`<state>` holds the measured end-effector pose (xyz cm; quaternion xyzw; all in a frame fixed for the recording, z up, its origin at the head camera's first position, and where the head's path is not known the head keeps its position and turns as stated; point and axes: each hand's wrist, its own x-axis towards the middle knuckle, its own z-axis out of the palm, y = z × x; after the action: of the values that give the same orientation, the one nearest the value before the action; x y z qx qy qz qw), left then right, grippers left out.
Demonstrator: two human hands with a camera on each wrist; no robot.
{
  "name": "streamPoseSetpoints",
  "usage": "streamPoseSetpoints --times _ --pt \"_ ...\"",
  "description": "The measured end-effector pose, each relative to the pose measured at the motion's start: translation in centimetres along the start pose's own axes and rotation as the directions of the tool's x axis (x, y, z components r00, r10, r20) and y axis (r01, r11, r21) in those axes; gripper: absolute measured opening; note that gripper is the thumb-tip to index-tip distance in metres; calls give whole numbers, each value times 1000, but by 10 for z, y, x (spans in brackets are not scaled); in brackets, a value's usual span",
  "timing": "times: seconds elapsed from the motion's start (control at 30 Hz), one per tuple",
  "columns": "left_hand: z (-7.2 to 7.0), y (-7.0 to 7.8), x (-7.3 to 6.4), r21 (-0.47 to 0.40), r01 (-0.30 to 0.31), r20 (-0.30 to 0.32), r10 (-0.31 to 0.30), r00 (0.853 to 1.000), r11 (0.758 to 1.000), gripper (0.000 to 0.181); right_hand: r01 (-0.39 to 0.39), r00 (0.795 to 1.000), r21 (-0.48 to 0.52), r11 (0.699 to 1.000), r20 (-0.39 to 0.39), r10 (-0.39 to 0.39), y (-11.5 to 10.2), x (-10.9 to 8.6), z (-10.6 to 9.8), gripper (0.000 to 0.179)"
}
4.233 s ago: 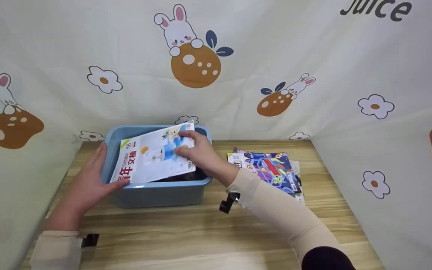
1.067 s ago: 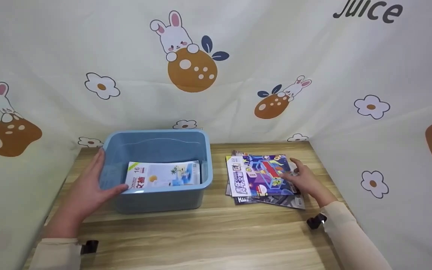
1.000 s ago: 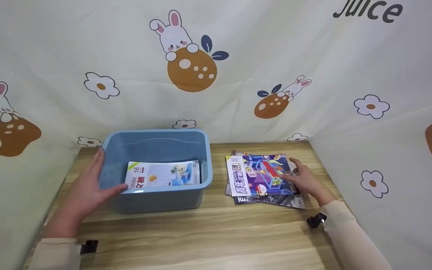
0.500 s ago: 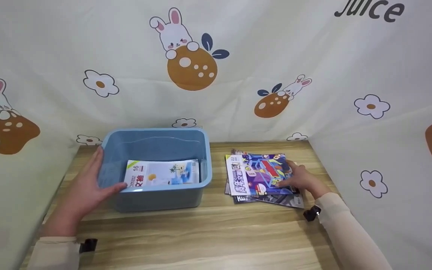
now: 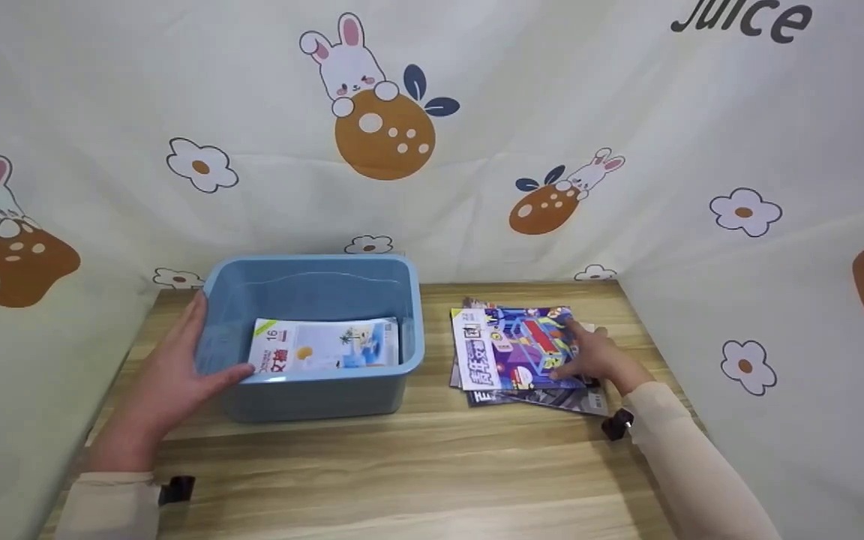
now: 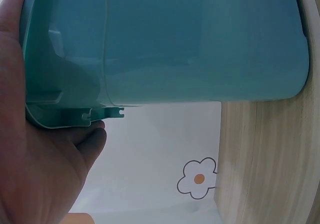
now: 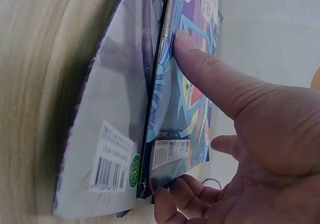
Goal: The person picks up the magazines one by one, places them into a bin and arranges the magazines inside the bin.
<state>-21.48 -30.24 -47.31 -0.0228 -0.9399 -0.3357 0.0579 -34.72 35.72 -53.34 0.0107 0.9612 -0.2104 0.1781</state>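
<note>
1. Magazine with a purple cover (image 5: 511,356) tops a loose stack on the desk (image 5: 402,480), right of centre in the head view.
2. Right grip (image 5: 598,356) pinches its right end, thumb on the cover.
3. Left grip (image 5: 177,375) clasps a blue plastic bin (image 5: 312,397), left of centre.
4. White magazine (image 5: 334,346) lies inside the bin, cover up.

The head view looks forward and down; close wrist views share its bin (image 5: 319,399) (left) and magazines (image 5: 507,356) (right).
</note>
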Motion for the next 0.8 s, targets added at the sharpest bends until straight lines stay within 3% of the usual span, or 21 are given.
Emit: streamPoseSetpoints --times 0.5,0.8 --pt "-1 -1 0 4 -7 1 7 1000 1000 138 -17 1000 47 999 23 16 5 9 2 138" --pt "-1 0 0 29 -13 6 13 1000 1000 136 71 997 78 994 -10 -71 9 1 2 134"
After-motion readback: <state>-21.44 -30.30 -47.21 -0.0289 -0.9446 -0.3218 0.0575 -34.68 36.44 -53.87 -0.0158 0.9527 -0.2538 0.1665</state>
